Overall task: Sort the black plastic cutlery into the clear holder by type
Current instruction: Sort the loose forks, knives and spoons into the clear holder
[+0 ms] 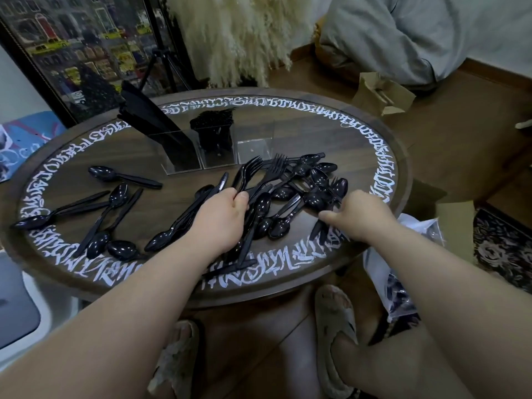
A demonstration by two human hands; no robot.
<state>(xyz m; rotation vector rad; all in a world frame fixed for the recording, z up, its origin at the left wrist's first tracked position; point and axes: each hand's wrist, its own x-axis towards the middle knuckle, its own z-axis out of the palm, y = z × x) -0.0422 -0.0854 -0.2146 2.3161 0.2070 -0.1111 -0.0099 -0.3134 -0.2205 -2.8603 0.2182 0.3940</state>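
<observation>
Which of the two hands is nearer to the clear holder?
Left. The left hand holds forks just in front of the clear holder, below its middle compartment. The right hand is farther off, in front and to the right, at the cutlery pile.

A round dark-wood bench (359, 133) rimmed with white script stands on a brown wooden floor (466, 145). A framed street picture (77, 44) leans at ten o'clock, pale pampas grass (239, 33) at twelve, a patterned rug (503, 249) at four.

black cutlery (299, 180), brown table (331, 133) ringed in white script.
</observation>
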